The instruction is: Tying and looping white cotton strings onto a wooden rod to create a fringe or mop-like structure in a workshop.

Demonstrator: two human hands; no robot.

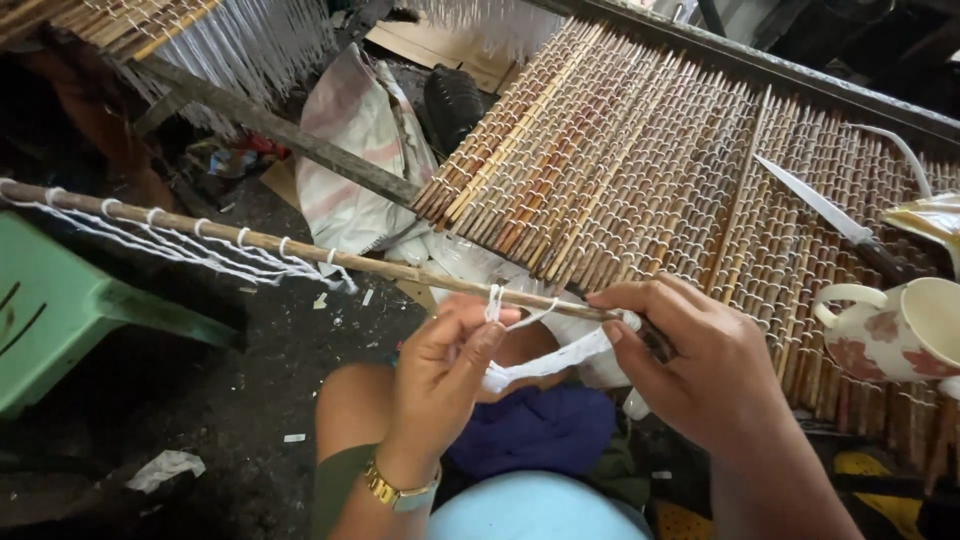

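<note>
Dark, littered floor (pixel 250 400) lies under a loom-like frame, where a mat of thin bamboo slats (pixel 640 170) bound with white thread stretches toward the upper right. A long thin stick (pixel 260 240) runs from the left edge to the person's hands, with white string (pixel 170 245) looped along it. The left hand (pixel 445 365) pinches a loop of white cord (pixel 545 360) just under the stick, fingers pressed together on it. The right hand (pixel 690 355) grips the stick's near end, fingers curled around it with the cord passing beneath. On the mat's right edge rest a knife (pixel 815 205) and a flowered cup (pixel 895 330). A green stool (pixel 60 310) stands at the left, and a white sack (pixel 350 160) lies behind the stick.
</note>
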